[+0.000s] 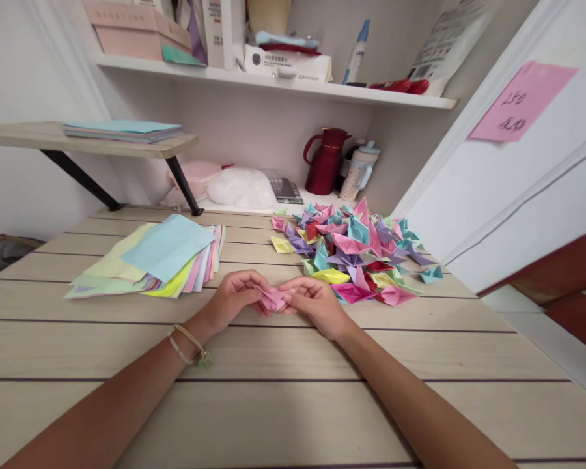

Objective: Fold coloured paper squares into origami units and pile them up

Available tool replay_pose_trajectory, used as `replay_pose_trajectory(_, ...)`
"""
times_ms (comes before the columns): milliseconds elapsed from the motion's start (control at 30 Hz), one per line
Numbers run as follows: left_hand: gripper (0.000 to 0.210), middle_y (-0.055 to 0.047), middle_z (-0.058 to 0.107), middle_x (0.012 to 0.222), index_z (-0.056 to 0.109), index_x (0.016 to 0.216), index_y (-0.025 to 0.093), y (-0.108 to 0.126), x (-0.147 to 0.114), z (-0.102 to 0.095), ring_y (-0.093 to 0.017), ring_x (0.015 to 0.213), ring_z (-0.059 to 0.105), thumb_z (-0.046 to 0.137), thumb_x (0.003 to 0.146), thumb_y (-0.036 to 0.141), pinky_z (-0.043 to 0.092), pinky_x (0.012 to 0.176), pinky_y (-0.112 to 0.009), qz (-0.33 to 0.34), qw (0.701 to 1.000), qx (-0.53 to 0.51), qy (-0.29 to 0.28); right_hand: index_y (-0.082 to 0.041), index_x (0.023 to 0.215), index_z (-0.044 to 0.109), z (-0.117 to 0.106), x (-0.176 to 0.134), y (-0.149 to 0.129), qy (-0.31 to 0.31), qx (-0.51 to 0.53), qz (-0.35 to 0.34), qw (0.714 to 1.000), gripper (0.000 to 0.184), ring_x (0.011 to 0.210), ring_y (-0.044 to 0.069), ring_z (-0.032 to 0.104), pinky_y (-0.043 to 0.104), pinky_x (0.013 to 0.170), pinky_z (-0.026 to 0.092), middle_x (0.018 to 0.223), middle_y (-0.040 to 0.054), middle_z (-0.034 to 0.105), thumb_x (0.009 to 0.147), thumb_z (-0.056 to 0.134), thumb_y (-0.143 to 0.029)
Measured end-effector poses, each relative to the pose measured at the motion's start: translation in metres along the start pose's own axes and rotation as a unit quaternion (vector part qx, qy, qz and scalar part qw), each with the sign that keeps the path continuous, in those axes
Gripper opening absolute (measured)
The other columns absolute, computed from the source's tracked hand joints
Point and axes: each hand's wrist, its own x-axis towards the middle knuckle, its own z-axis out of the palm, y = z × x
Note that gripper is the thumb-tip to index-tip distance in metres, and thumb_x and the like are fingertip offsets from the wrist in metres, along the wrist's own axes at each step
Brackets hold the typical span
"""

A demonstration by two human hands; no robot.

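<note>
A small pink folded paper (274, 300) is pinched between both hands, low over the middle of the slatted table (293, 365). My left hand (235, 298) grips its left side, thumb in front and fingers behind. On the opposite side my right hand (316, 301) pinches it the same way. The fingers cover much of the paper, so its full shape is hidden. Just beyond my right hand lies a heap of folded paper boats (356, 244) in many colours. To the left of my hands rests a fanned stack of coloured paper sheets (170, 247), a light blue one on top.
A small raised shelf (176, 148) on black legs bears more paper (122, 129) at the left. Behind the table stand a dark red jug (325, 163), a speckled bottle (359, 170) and a white plastic bag (241, 187). A white wall shelf (273, 81) crosses above.
</note>
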Motion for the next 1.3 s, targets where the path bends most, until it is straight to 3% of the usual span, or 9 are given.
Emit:
replay_pose_trajectory(133,0.018,-0.005,0.069,0.07,0.066,0.087,0.013,0.0001,-0.0001,-0.0002,-0.016,0.061,0.065,0.063,0.074,0.025,0.053,0.057,-0.028,0.0,1.0,-0.012,-0.024,-0.018,0.086,0.071,-0.0018,0.0009,0.0014,0.009,0.015,-0.013,1.0,0.018,0.061,0.01,0.067,0.021,0.061,0.057,0.072,0.0022,0.072,0.071,0.071,-0.026)
replay_pose_trajectory(333,0.016,-0.003,0.068,0.07,0.066,0.081,0.013,-0.0009,0.0035,0.0041,-0.012,0.062,0.063,0.063,0.076,0.028,0.052,0.06,-0.023,0.012,0.997,0.062,0.046,-0.018,0.082,0.071,-0.0011,0.0011,0.0013,0.048,-0.024,-0.044,0.998,0.016,0.06,0.01,0.065,0.02,0.063,0.055,0.064,-0.0007,0.069,0.067,0.073,-0.023)
replay_pose_trajectory(467,0.036,-0.003,0.071,0.079,0.058,0.103,0.016,-0.0045,0.0057,0.0039,-0.013,0.067,0.065,0.068,0.07,0.026,0.053,0.065,-0.026,0.014,0.993,0.099,0.069,-0.018,0.081,0.071,-0.0005,0.0006,-0.0003,0.054,-0.071,-0.07,0.994,0.015,0.069,0.014,0.066,0.027,0.068,0.055,0.075,0.0025,0.071,0.07,0.07,-0.029)
replay_pose_trajectory(567,0.038,-0.005,0.071,0.083,0.055,0.104,0.016,-0.0073,0.0061,0.0038,-0.016,0.076,0.067,0.069,0.07,0.025,0.052,0.074,-0.029,0.038,0.986,0.139,0.087,-0.02,0.09,0.069,-0.0018,0.0015,-0.0008,0.085,-0.104,-0.093,0.986,0.022,0.072,0.015,0.065,0.028,0.068,0.054,0.078,0.0021,0.071,0.071,0.069,-0.031)
replay_pose_trajectory(733,0.019,-0.005,0.069,0.09,0.059,0.092,0.018,-0.0051,0.0024,0.0057,-0.018,0.085,0.065,0.062,0.075,0.025,0.05,0.076,-0.03,0.099,0.944,0.295,0.106,-0.017,0.08,0.07,-0.0054,0.0031,-0.0006,0.087,-0.182,-0.074,0.977,0.022,0.074,0.018,0.065,0.03,0.069,0.051,0.079,0.0049,0.071,0.075,0.063,-0.038)
replay_pose_trajectory(867,0.018,-0.005,0.068,0.092,0.061,0.094,0.02,0.0001,-0.0006,0.0082,-0.019,0.083,0.064,0.059,0.077,0.026,0.049,0.072,-0.03,0.105,0.906,0.397,0.105,-0.017,0.079,0.07,-0.0046,0.0019,-0.0021,0.077,-0.214,-0.06,0.972,0.02,0.071,0.018,0.065,0.028,0.066,0.05,0.078,0.0052,0.072,0.072,0.066,-0.034)
replay_pose_trajectory(1000,0.027,-0.004,0.069,0.087,0.056,0.102,0.02,-0.0002,0.0009,0.0072,-0.018,0.081,0.065,0.061,0.076,0.028,0.05,0.072,-0.029,0.093,0.939,0.319,0.092,-0.017,0.083,0.07,-0.0034,0.0005,-0.0043,0.072,-0.197,-0.041,0.977,0.019,0.068,0.016,0.064,0.026,0.064,0.049,0.078,0.0046,0.072,0.069,0.068,-0.03)
replay_pose_trajectory(1167,0.02,-0.006,0.069,0.09,0.06,0.092,0.017,-0.0049,0.0047,0.0016,-0.017,0.083,0.064,0.063,0.075,0.026,0.05,0.076,-0.029,0.079,0.971,0.214,0.065,-0.016,0.085,0.069,-0.0076,0.0022,-0.0034,0.04,-0.145,-0.017,0.988,0.02,0.069,0.014,0.063,0.024,0.063,0.048,0.079,0.0045,0.07,0.068,0.068,-0.028)
replay_pose_trajectory(1300,0.018,-0.007,0.069,0.088,0.063,0.087,0.015,-0.007,0.0056,0.0007,-0.018,0.08,0.064,0.065,0.073,0.026,0.05,0.075,-0.03,0.067,0.978,0.188,0.058,-0.016,0.084,0.066,-0.008,0.0011,0.0015,0.056,-0.21,-0.05,0.975,0.015,0.062,0.012,0.061,0.023,0.057,0.047,0.071,0.0034,0.067,0.072,0.062,-0.025)
